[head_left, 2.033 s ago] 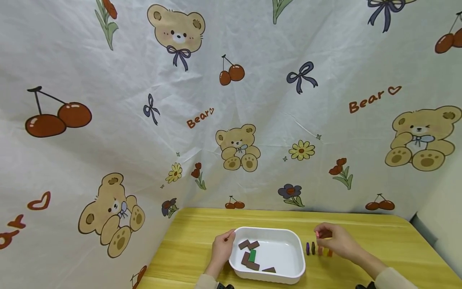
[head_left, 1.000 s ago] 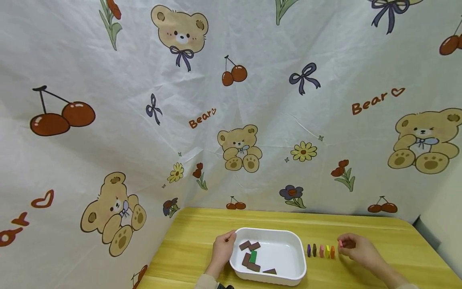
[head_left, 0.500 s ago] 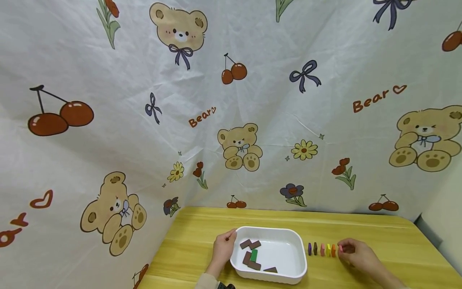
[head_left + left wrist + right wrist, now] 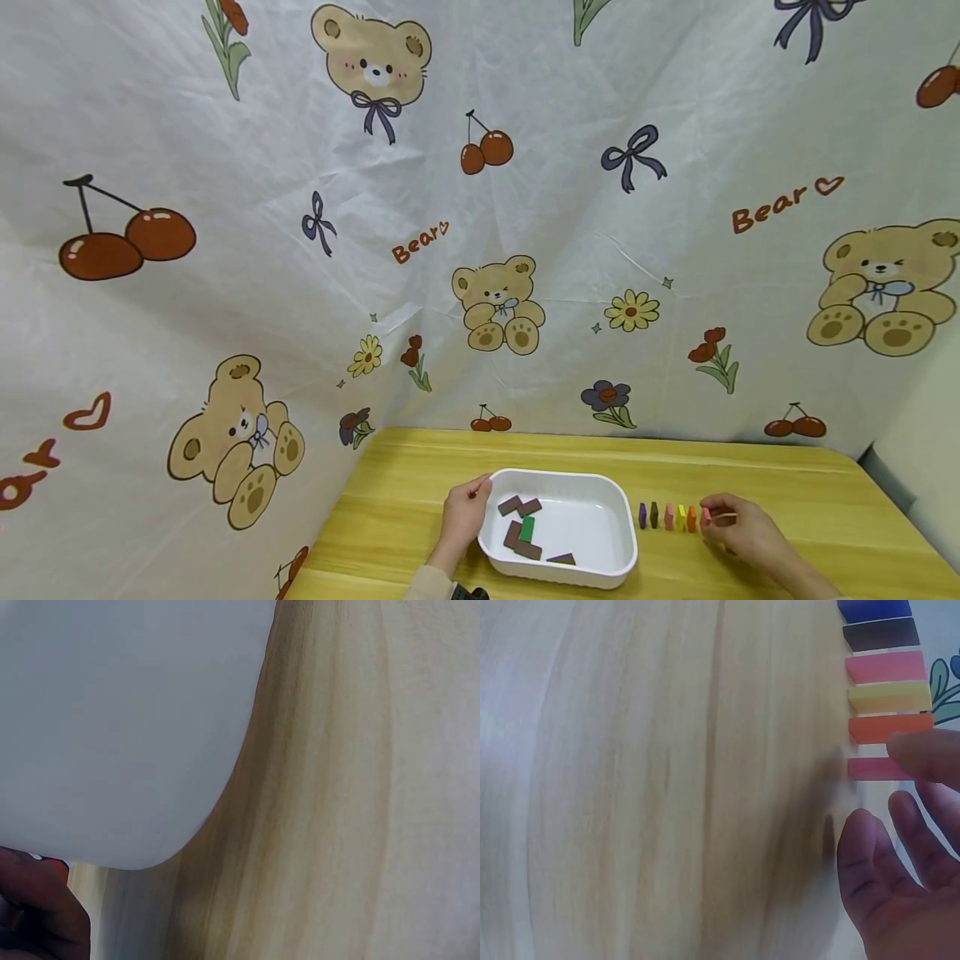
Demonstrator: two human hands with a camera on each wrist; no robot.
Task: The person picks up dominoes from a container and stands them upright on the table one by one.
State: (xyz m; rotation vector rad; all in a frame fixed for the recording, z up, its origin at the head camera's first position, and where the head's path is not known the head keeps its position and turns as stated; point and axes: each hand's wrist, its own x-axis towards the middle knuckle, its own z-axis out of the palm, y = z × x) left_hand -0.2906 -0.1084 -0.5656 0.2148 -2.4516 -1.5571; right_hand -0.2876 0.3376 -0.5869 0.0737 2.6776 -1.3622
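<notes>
My left hand (image 4: 463, 512) grips the left rim of a white tray (image 4: 618, 533), thumb at the edge. Inside it lie several brown dominoes (image 4: 527, 551) and a green domino (image 4: 527, 529). To the tray's right a row of dominoes stands on edge: purple (image 4: 642, 516), dark brown (image 4: 655, 515), pink (image 4: 669, 517), yellow (image 4: 681, 518) and orange (image 4: 692, 519). At the row's right end my right hand (image 4: 746, 529) pinches another pink domino (image 4: 870, 769), upright just beside the orange one. Its far part is hidden by the thumb in the right wrist view.
The yellow wood-grain table (image 4: 420, 454) runs back to a white cloth (image 4: 555, 225) printed with bears, cherries and flowers. The same cloth covers the left side. The tray's wall (image 4: 127, 750) fills much of the left wrist view.
My right hand moved from above the row to its right end, carrying the pink domino, then lowered it and shifted it left beside the orange one. The left hand stayed on the tray.
</notes>
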